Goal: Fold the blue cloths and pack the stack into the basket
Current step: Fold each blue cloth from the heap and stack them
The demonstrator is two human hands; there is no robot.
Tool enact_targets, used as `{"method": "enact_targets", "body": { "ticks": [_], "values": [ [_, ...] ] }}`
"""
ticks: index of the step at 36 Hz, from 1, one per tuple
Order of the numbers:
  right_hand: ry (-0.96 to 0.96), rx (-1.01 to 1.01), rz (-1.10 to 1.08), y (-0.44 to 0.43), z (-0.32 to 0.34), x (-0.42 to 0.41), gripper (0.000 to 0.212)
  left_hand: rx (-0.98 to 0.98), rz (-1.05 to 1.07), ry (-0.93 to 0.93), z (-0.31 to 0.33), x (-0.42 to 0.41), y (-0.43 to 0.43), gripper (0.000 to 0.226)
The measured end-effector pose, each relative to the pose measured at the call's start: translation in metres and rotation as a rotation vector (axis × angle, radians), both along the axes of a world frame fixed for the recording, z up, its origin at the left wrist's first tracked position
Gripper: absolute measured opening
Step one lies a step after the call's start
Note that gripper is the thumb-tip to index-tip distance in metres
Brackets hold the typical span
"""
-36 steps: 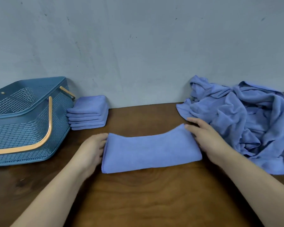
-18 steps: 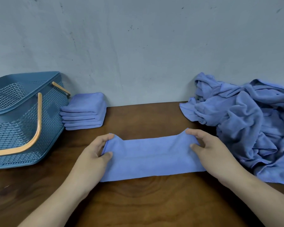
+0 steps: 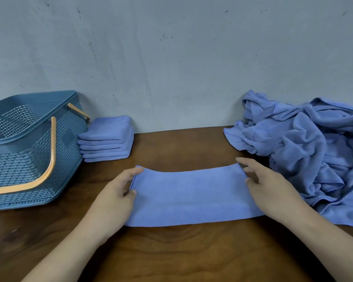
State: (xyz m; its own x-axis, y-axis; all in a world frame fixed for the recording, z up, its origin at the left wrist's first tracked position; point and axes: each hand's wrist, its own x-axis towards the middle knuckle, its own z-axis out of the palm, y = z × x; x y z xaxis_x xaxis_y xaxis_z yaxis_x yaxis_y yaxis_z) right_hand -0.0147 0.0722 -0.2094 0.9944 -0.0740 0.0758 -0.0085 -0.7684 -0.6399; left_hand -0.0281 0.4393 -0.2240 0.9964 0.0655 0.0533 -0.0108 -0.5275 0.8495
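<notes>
A blue cloth [image 3: 190, 194], folded into a long strip, lies flat on the wooden table in front of me. My left hand [image 3: 116, 192] pinches its left end between thumb and fingers. My right hand [image 3: 267, 184] pinches its right end the same way. A stack of folded blue cloths [image 3: 108, 139] sits against the wall at the back left. Right beside the stack stands the blue perforated basket [image 3: 29, 159] with orange handles, tilted toward me.
A large heap of unfolded blue cloths [image 3: 314, 151] fills the right side of the table up to the wall. The grey wall closes off the back. Bare wooden table [image 3: 181, 255] shows in the near middle.
My hands moved from resting at the strip's ends to pinching them, and the cloth has been pulled straighter and flatter. The camera view dipped slightly.
</notes>
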Motion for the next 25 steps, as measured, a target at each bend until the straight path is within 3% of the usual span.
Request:
{"method": "enact_targets", "body": {
  "ticks": [7,19,25],
  "values": [
    [-0.033,-0.092,0.049,0.007,-0.001,-0.005,0.052,0.032,-0.042,-0.019,0.012,-0.012,-0.013,0.047],
    [-0.128,0.177,-0.035,0.002,0.0,0.001,0.04,0.011,0.122,-0.176,0.017,-0.011,-0.021,0.04],
    [0.009,-0.012,0.019,-0.005,-0.001,0.0,0.047,0.103,0.053,-0.06,0.01,-0.008,-0.01,0.038]
  ]
}}
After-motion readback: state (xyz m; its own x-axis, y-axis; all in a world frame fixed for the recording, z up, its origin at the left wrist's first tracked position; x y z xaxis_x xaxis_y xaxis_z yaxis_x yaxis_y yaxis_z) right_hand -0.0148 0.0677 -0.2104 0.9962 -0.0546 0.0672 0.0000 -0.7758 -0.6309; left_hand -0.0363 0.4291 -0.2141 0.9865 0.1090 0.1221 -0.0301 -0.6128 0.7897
